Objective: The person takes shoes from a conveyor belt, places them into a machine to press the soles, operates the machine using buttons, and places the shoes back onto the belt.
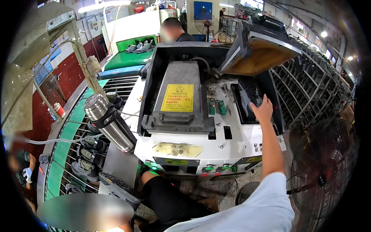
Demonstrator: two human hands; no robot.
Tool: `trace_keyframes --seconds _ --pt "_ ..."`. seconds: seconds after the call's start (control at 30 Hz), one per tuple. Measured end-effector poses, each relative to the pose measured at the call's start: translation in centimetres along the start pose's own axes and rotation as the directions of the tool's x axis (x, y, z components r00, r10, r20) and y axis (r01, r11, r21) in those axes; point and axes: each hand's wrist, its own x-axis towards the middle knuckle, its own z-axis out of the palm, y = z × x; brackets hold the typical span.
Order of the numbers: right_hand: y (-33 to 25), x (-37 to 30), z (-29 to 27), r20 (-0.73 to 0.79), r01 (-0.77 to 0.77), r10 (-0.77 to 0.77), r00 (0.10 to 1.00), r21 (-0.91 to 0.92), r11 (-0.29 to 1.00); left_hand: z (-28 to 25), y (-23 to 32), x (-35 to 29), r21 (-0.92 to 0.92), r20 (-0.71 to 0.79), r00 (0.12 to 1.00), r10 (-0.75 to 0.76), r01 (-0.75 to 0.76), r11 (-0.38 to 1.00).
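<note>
My right hand is over the right-hand well of a machine, with its thumb and fingers apart. A dark grey shoe lies in that well. My thumb is close against its side; whether it touches I cannot tell. Above the well, a heavy lid with a brown inner face is tilted up. No left hand can be made out; a blurred patch covers the lower left. Beside that patch is a tilted shoe with its sole showing; what holds it is hidden.
A closed grey cover with a yellow label fills the machine's left side. A steel thermos stands left of it, beside a roller conveyor carrying several shoes. A large fan is at right. Two other people are at far left and behind the machine.
</note>
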Motion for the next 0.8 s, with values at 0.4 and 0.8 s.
trace_keyframes --seconds 0.4,0.8 --pt "-3.0 0.6 -1.4 0.073 -0.322 0.315 0.946 0.106 0.941 -0.8 2.6 -2.4 0.329 0.067 0.984 0.164 -0.177 0.928" --pt "5.9 -14.6 1.4 0.092 -0.103 0.47 0.878 0.995 -0.002 1.1 9.3 -7.8 -0.113 0.197 0.969 0.152 -0.132 0.985"
